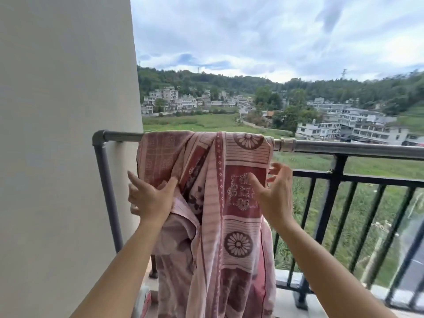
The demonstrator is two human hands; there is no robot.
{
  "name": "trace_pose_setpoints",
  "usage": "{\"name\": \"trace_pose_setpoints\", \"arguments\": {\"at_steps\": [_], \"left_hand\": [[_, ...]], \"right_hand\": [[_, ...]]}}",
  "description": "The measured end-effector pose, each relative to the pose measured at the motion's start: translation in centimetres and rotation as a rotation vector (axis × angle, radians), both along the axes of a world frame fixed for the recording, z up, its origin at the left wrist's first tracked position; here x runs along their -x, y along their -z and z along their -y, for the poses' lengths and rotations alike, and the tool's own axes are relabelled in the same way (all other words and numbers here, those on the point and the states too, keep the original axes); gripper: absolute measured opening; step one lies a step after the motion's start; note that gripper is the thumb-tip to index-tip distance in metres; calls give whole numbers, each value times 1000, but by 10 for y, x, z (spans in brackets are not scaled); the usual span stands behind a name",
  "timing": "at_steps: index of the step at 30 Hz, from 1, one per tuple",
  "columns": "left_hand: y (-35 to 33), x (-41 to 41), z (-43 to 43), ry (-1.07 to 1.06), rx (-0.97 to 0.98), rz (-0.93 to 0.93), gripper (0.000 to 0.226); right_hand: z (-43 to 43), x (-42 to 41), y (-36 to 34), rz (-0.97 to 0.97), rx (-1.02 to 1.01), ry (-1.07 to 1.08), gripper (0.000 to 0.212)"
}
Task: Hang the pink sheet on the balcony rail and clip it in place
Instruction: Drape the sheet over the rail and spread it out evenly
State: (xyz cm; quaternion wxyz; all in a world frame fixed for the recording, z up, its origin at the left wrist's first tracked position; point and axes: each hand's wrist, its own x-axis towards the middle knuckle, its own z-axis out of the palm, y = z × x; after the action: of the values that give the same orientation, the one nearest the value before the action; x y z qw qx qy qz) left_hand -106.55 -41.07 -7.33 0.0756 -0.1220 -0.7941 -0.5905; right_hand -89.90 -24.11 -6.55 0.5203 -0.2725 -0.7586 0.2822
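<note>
- BALCONY, DAYTIME: A pink sheet (pixel 243 221) hangs bunched over a round grey metal rail (pixel 355 149). It is draped across the top of the pipe and falls in long folds past the bottom of the view.
- The cloth looks soft and woven. It is printed with dark red blocks, thin stripes and round flower medallions, and its left half is gathered into deep creases.
- The person's left hand (pixel 150 199) lies against the sheet's left part below the rail. Its fingers are spread and straight, its thumb presses into a fold, and it grips nothing.
- The right hand (pixel 276 196) is at the sheet's right edge, fingers splayed and slightly bent. The thumb is in front of a red panel. It holds nothing, and whether it touches the cloth cannot be told.
- Left of the sheet, a short bare stretch of pipe runs to an elbow (pixel 98 137), which turns down beside a smooth pale wall (pixel 64 111).
- Right of the sheet, past a pale band (pixel 285 143) wrapped round the pipe, the rail runs bare to the edge of the view.
- A black fence (pixel 339 180) of square bars stands just below and behind the rail.
</note>
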Motion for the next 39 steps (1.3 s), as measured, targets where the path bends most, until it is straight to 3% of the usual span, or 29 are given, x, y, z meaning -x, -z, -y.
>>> {"name": "trace_pose_setpoints", "arguments": {"at_steps": [2, 5, 8, 9, 10, 14, 17, 19, 20, 21, 23, 25, 26, 28, 30, 32, 35, 37, 39], "left_hand": [[8, 2, 9, 194, -102, 182, 103], [13, -3, 22, 402, 8, 204, 39], [3, -4, 30, 535, 228, 92, 8], [-2, -4, 33, 573, 266, 79, 7], [-7, -5, 36, 608, 288, 81, 7], [-23, 0, 55, 639, 296, 23, 32], [-48, 20, 74, 528, -77, 59, 35], [-58, 37, 80, 434, -382, 73, 24], [-57, 44, 81, 412, -421, 70, 10], [-54, 44, 83, 441, -360, 94, 19], [-33, 40, 84, 616, -215, 329, 70], [0, 24, 80, 908, -206, 546, 77], [15, 11, 77, 1005, -144, 528, 69], [39, -10, 60, 1036, 118, 315, 46], [39, -15, 41, 879, 261, 132, 14], [14, -7, 31, 820, 258, 63, 15], [-51, -4, 30, 899, -56, -29, 23], [-100, -4, 21, 866, -300, -53, 21], [-145, -6, 3, 866, -421, -26, 12]], "right_hand": [[8, 3, 11, 72, 220, -96, 63], [24, 15, 17, 200, 275, -253, 61], [33, 36, 21, 235, 329, -300, 99], [33, 43, 25, 243, 350, -284, 110], [33, 48, 30, 255, 359, -279, 106], [32, 43, 15, 248, 398, -291, 30], [17, 30, -25, -66, 495, -239, 9], [7, 24, -50, -330, 572, -296, 6], [4, 21, -57, -376, 562, -352, 5], [2, 21, -57, -341, 541, -414, 11], [-1, 20, -36, -167, 565, -556, 42], [-1, 17, -1, 59, 665, -681, 79], [1, 16, 16, 162, 683, -693, 88], [8, 15, 28, 306, 598, -653, 74], [14, 15, 17, 358, 407, -538, 34], [15, 13, -11, 324, 267, -489, 14], [5, 5, -71, 73, 140, -445, 20], [-12, 7, -116, -138, 253, -404, 13], [-32, 11, -152, -287, 440, -367, 14]]}}
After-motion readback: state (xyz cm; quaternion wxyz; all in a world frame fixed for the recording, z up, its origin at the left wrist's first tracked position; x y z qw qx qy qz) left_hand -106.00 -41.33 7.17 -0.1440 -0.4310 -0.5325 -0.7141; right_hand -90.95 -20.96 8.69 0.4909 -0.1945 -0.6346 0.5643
